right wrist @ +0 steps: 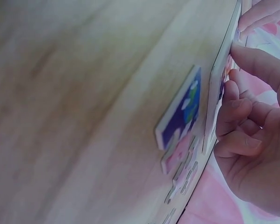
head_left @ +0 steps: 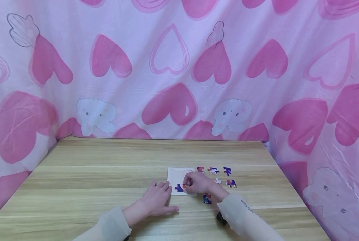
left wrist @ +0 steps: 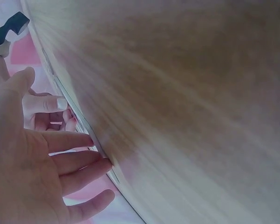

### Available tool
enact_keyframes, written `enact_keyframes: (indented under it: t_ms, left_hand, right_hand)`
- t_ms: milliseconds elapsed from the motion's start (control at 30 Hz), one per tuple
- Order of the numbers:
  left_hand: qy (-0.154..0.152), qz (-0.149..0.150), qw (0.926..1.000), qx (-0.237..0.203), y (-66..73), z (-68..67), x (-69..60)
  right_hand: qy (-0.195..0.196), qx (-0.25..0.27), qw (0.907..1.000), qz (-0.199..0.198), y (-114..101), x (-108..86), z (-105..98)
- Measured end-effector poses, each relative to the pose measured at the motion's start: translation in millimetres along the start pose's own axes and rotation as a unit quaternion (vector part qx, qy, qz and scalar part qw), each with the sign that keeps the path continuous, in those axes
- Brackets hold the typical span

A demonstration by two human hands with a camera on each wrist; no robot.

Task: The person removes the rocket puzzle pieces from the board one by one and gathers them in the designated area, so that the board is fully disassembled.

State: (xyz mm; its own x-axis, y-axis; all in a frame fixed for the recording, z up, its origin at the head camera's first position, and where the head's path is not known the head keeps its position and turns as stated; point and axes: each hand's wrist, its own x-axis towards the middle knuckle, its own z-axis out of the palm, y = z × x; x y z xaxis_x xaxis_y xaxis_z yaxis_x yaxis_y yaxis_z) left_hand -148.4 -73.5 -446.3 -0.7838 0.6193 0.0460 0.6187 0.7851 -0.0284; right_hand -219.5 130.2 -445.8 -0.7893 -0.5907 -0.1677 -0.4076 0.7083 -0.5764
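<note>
A pale square puzzle tray (head_left: pixel 174 174) with a raised rim lies on the wooden table. Inside, along its near side, sits a purple puzzle piece (head_left: pixel 178 188). Next to it is a red-and-orange puzzle piece (head_left: pixel 184 187), which my right hand (head_left: pixel 198 182) pinches between thumb and fingertips; the other fingers are curled. The hand partly hides that piece in the head view. My left hand (head_left: pixel 155 200) rests at the tray's left edge, fingertips against it, with its fingers extended and thumb spread; in the left wrist view its palm (left wrist: pixel 28 177) holds nothing.
Several loose puzzle pieces lie right of the tray, among them a red one (head_left: pixel 200 169), a purple one (head_left: pixel 227 171) and a blue-green one (head_left: pixel 207 198) near my right wrist. A pink heart-print curtain (head_left: pixel 173 67) hangs behind the table (head_left: pixel 107 174).
</note>
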Motion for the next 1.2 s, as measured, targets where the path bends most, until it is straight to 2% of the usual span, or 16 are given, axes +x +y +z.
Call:
enact_keyframes:
  t_ms: [433,700,967,1200]
  left_hand:
    - [0.004,-0.002,0.9999,0.012,0.6,-1.0,-1.1]
    - [0.007,0.000,0.9999,0.011,0.8,-0.8,-1.0]
    - [0.007,0.002,0.9998,0.017,0.9,-0.7,-1.3]
    - [0.011,0.004,0.9998,0.019,0.7,0.4,-0.6]
  right_hand:
    - [-0.015,0.008,0.9998,0.009,-2.3,-0.9,-0.5]
    - [-0.010,0.007,0.9997,0.020,-1.4,0.2,0.1]
    - [-0.002,0.010,0.9999,0.003,-2.3,-1.0,2.8]
    - [0.004,0.036,0.9993,-0.005,-1.6,-1.0,4.7]
